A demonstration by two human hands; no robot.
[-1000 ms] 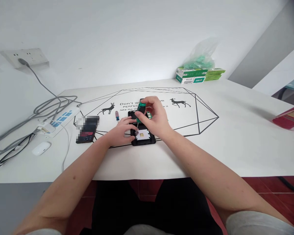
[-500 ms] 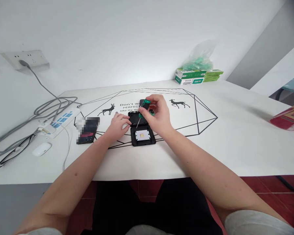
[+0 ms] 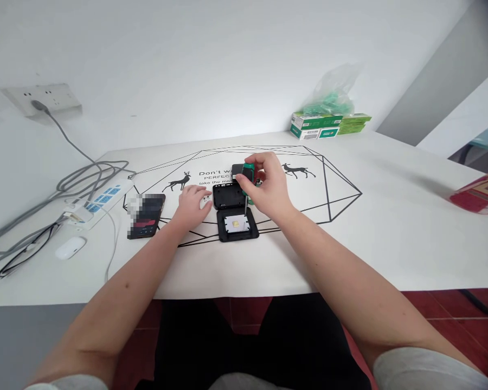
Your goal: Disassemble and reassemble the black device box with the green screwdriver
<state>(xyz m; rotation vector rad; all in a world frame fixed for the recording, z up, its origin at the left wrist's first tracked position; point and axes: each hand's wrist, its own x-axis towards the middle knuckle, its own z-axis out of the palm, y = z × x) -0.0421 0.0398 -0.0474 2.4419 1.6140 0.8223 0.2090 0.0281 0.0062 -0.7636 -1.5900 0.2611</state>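
Observation:
My right hand (image 3: 270, 187) grips a green and black screwdriver (image 3: 249, 172), its shaft pointing down at the upper right corner of a white panel with a yellow square (image 3: 235, 223). That panel sits inside a black square casing (image 3: 223, 236) in front of me. Directly behind lies a second black casing half (image 3: 226, 196), inside facing up. My left hand (image 3: 192, 206) rests on the tabletop just left of the casings, fingers curved and apart, holding nothing visible. Small dark bits (image 3: 206, 198), too small to name, lie by its fingertips. Behind the screwdriver a black object (image 3: 236, 171) is partly hidden.
To the left are a phone (image 3: 147, 216), a white earbud case (image 3: 70, 247), eyeglasses (image 3: 27, 250) and a power strip (image 3: 104, 199) with coiled cables. Green and white boxes (image 3: 315, 127) with a plastic bag stand at the back right. A red package (image 3: 477, 194) sits at the right edge.
The screwdriver has moved right, from the left side between the casing halves to the panel's upper right corner, and stands more upright. My left hand has drawn left, off the rear casing half.

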